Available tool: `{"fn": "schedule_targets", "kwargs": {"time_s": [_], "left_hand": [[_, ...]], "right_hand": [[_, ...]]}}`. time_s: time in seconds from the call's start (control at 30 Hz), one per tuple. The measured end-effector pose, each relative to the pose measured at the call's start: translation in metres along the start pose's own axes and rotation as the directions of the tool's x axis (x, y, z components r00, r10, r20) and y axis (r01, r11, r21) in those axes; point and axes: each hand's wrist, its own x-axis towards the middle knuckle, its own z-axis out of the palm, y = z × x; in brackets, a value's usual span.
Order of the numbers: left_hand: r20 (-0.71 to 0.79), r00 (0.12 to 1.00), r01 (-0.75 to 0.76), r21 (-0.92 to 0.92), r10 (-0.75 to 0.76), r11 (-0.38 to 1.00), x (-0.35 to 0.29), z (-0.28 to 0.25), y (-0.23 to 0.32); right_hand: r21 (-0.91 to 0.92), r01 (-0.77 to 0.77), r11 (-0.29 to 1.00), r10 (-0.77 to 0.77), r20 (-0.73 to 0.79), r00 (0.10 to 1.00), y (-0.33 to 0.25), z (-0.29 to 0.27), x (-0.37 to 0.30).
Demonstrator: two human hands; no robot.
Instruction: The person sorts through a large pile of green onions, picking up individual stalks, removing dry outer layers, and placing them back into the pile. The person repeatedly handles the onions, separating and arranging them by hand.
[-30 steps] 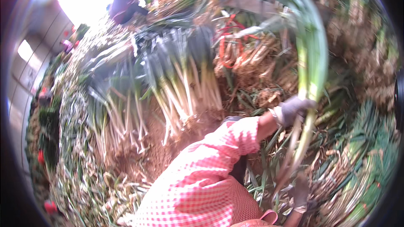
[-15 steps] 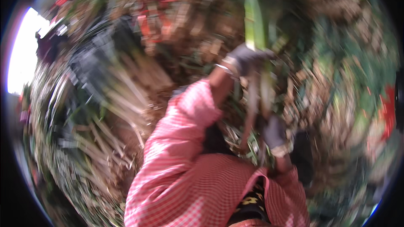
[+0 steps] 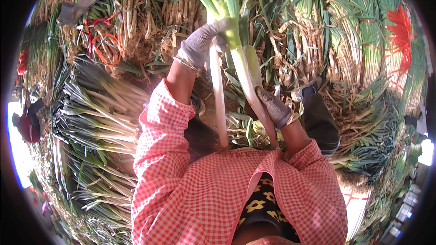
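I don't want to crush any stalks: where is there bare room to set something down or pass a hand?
A hand could probably pass between the two held stalks, below the left hand. For setting down, there is a small brown ground patch between the left piles and the left sleeve. Bundles crowd the far side and right.

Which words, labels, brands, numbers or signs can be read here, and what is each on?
Checked garment: a row of red lettering along its edge, too small and distorted to quote reliably.
Held stalks: no lettering visible.
Red strips at right: none readable.
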Motion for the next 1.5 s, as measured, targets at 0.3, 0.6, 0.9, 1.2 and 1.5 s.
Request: {"fn": "schedule_targets", "kwargs": {"time_s": [0.3, 0.6, 0.9, 1.2, 1.5], "left_hand": [[-0.005, 0.997, 0.074, 0.097, -0.074, 0.992, 0.014, 0.015, -0.022], [-0.183, 0.983, -0.027, -0.073, 0.013, 0.997, 0.011, -0.018, -0.012], [-0.219, 0.976, -0.061, -0.187, 0.019, 0.980, 0.027, -0.041, 0.010], [0.254, 0.967, 0.046, -0.222, 0.012, 0.974, 0.036, 0.012, -0.032], [-0.125, 0.976, -0.213, -0.332, 0.181, 0.919, 0.055, -0.048, -0.022]], "right_hand": [[-0.527, -0.084, 0.846, 0.099, 0.000, 0.995, 0.010, -0.063, 0.004], [-0.944, -0.244, -0.223, 0.243, -0.296, 0.924, 0.091, -0.160, -0.033], [-0.522, 0.289, 0.802, -0.184, 0.244, 0.952, 0.040, -0.092, -0.004], [0.327, -0.186, 0.926, 0.076, 0.320, 0.944, -0.008, -0.028, -0.028], [0.202, 0.051, 0.978, -0.049, -0.013, 0.999, 0.022, -0.002, -0.085]]}}
